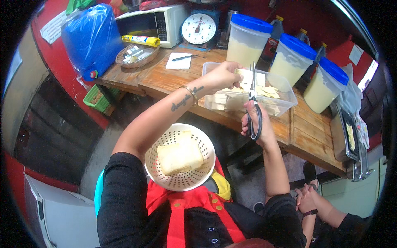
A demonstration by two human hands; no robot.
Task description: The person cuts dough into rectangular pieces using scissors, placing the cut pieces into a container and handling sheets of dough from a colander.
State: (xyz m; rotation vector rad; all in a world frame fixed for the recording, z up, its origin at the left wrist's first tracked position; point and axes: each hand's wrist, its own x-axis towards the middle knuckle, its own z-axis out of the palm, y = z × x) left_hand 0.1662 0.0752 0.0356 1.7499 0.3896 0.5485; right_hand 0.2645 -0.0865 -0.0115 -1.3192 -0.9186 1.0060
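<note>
My left hand (pixel 228 76) holds a pale slice of bread (pixel 249 77) over a clear plastic container (pixel 288 100). My right hand (pixel 259 122) grips black-handled scissors (pixel 253 90), blades pointing away from me beside or across the slice; exactly how they meet it is hard to tell. Flat pale pieces (pixel 268 92) and small white blocks (pixel 218 100) lie in the container. On my lap rests a cream perforated plastic colander (pixel 181 183) with several slices of white bread (pixel 180 156) in it.
Three blue-lidded tubs (pixel 245 46) of pale yellow contents stand behind the container on the wooden table (pixel 164 77). A dial scale (pixel 198 29), a microwave (pixel 170 24), a wicker basket (pixel 139 63) and a blue jug (pixel 93 43) are further left. Another person's clasped hands (pixel 305 198) are at lower right.
</note>
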